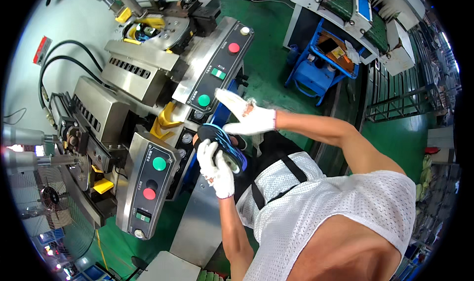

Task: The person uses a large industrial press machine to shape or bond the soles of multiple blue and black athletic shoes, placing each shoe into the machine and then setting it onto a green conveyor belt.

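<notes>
Left fingers grasp a shoe; right fingers spread, released, near it, a green button beyond their tips.

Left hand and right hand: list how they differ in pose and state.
The left hand has its fingers bent against the dark-and-blue shoe, holding it; the right hand is open, fingers extended.

In the picture, the left hand is at the shoe's lower side, while the right hand is at its upper right; whether the right touches it, I cannot tell.

Both wear white gloves with brownish patches.
</notes>
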`<control>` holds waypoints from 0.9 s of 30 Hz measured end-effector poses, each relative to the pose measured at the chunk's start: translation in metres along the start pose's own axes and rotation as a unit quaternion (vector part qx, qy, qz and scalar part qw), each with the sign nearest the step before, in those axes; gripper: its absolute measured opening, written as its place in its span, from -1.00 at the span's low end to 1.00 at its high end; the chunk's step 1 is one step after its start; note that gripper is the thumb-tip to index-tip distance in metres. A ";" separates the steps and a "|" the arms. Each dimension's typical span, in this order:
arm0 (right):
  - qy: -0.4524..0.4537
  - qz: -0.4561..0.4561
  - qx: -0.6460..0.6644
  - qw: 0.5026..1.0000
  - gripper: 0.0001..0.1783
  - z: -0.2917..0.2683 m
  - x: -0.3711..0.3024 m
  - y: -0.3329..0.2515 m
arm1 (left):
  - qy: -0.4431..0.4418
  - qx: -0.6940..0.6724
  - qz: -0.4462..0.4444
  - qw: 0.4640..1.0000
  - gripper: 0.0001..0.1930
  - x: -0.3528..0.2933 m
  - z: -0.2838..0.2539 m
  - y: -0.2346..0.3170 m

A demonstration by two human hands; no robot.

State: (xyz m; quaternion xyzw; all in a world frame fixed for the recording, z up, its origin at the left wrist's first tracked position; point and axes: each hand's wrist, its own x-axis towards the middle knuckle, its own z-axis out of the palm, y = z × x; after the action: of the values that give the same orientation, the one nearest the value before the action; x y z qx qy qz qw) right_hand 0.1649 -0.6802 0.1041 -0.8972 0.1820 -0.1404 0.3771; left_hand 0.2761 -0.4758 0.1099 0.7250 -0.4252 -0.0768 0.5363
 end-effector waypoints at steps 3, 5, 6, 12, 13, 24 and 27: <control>-0.059 0.048 0.053 0.996 0.21 -0.024 -0.080 -0.017 | 0.018 -0.004 0.056 0.998 -0.69 0.016 0.019 0.029; -0.044 0.058 0.099 0.992 0.29 -0.036 -0.115 -0.042 | 0.000 -0.024 0.097 0.995 -0.64 0.026 0.033 0.046; -0.018 0.046 0.080 0.996 0.29 -0.032 -0.125 -0.045 | -0.009 -0.025 0.106 0.994 -0.64 0.030 0.039 0.058; 0.290 0.017 -0.013 0.957 0.21 -0.016 -0.140 -0.031 | -0.079 -0.086 0.162 0.980 -0.69 0.032 0.108 0.117; 0.326 0.012 0.012 0.945 0.16 -0.021 -0.140 -0.025 | -0.085 -0.101 0.175 0.976 -0.71 0.032 0.117 0.125; 0.684 0.211 0.068 0.695 -0.06 -0.223 -0.188 0.128 | -0.295 -0.049 0.263 0.917 -0.57 0.027 0.151 0.098; 0.727 0.302 -0.113 0.606 0.05 -0.338 -0.201 0.206 | -0.304 0.010 0.090 0.948 -0.64 0.009 0.126 0.046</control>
State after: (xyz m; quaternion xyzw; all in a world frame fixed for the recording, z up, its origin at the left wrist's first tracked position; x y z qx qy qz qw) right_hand -0.1923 -0.9385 0.1599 -0.4293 0.6712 -0.6032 0.0371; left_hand 0.1850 -0.5748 0.0998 0.6316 -0.6323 -0.2403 0.3789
